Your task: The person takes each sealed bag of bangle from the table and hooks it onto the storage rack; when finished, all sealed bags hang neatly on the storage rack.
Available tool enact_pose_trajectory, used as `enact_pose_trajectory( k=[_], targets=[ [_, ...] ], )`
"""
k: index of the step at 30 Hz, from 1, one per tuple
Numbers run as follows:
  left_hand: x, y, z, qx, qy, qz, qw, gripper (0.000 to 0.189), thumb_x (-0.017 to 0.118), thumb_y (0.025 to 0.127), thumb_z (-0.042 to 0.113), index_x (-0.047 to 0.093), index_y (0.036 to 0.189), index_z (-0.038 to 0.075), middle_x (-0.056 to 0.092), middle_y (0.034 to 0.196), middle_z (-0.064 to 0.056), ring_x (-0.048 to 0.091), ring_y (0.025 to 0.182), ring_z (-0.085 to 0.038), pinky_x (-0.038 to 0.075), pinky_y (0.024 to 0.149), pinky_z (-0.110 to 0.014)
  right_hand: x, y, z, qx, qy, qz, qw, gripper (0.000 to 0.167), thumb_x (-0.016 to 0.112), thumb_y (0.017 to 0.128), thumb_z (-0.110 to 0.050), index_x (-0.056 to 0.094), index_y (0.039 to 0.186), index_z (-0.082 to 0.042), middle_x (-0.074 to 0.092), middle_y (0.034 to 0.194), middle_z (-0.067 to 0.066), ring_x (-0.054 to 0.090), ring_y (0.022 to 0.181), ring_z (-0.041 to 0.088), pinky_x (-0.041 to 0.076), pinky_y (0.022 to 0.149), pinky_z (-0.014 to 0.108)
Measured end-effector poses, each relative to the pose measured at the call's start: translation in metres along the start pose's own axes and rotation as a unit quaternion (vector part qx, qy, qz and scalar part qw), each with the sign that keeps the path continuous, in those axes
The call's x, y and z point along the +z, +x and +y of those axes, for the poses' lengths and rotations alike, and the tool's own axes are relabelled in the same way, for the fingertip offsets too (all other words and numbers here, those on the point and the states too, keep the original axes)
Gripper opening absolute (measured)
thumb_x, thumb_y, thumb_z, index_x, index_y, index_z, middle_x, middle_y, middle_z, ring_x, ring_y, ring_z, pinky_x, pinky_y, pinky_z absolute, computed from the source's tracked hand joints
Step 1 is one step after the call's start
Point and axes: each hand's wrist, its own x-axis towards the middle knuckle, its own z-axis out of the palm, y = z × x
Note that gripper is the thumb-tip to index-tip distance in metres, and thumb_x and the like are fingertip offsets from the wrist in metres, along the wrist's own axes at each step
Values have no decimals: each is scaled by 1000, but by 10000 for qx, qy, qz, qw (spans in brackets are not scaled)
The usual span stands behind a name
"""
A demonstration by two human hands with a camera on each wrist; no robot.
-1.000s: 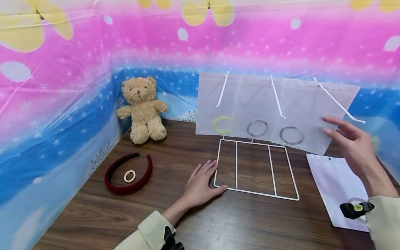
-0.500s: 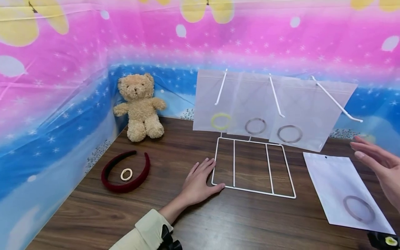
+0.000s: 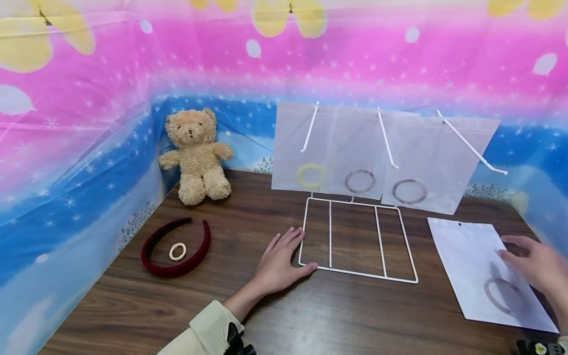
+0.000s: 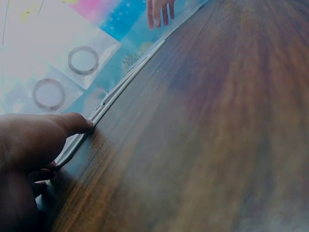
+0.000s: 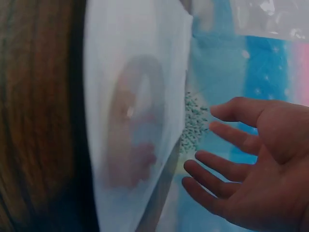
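Our left hand (image 3: 277, 268) lies spread against the rack (image 3: 330, 234); our right hand (image 3: 538, 265) hovers over a bag (image 3: 466, 261), all five parted fingers (image 5: 224, 166) showing only in right-wrist view.

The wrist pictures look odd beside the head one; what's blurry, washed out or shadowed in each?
Head view: sharper, with faint glare on the table and a soft shadow on the loose pouch beside the right hand. Left wrist: hazy, the hanging pouches washed out nearly white. Right wrist: dim, the ring showing through the loose pouch blurred.

Head view forward, down; wrist views close (all share backdrop (image 3: 241, 74)).
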Motion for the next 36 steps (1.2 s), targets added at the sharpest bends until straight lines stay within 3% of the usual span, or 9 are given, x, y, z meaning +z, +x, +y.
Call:
enact_pose_trajectory(
  k=[7,12,15,22,26,30,33,36],
  targets=[
    [3,-1,1,26,-35,4,10000,82,67,86,54,44,147,5,39,153,-5,25,145,-23,15,117,-45,7,1,0,522,-771,-772,9927,79,68,91,-35,32,136,19,29,130,46,29,119,62,32,96,70],
    [2,-1,3,48,-44,-22,10000,83,67,86,55,43,148,5,38,153,-5,25,145,-23,14,118,-45,8,0,0,327,-1099,-677,9911,79,74,85,-37,38,123,22,37,119,45,36,113,61,30,96,69],
    [2,0,2,74,-56,7,10000,82,67,86,54,43,147,4,39,153,-6,25,145,-24,15,117,-46,9,-2,1,356,-801,-606,9943,75,76,84,-36,42,122,19,37,120,45,34,112,61,25,96,71],
    [1,-1,3,82,-71,23,9999,83,67,86,54,43,147,3,39,153,-7,26,144,-24,15,117,-46,22,-4,10,1081,237,-340,9933,54,76,87,-23,52,125,8,32,132,41,33,114,56,30,93,70],
    [2,-2,3,45,-29,-29,10000,84,66,86,56,43,148,4,38,153,-6,25,145,-23,14,117,-44,30,-2,25,1221,459,-56,9914,49,76,88,-20,56,125,6,33,138,39,29,125,56,25,98,70],
    [2,-1,3,45,10,-20,10000,84,66,86,56,43,148,4,38,153,-6,25,145,-22,14,118,-43,31,-1,41,800,611,255,9946,43,72,90,-14,59,125,6,34,139,38,29,126,55,29,95,67],
    [1,0,3,42,16,4,10000,84,67,86,56,43,148,4,39,153,-6,25,145,-22,14,118,-43,29,-2,52,150,631,514,9966,37,71,91,-12,61,123,5,44,124,34,41,105,46,38,78,49],
    [0,0,3,16,24,-8,10000,84,67,86,56,43,148,5,39,153,-6,25,145,-21,14,118,-42,30,-5,64,-436,625,768,9941,36,72,91,-16,64,123,-2,50,112,14,45,90,24,38,67,30]
  ],
)
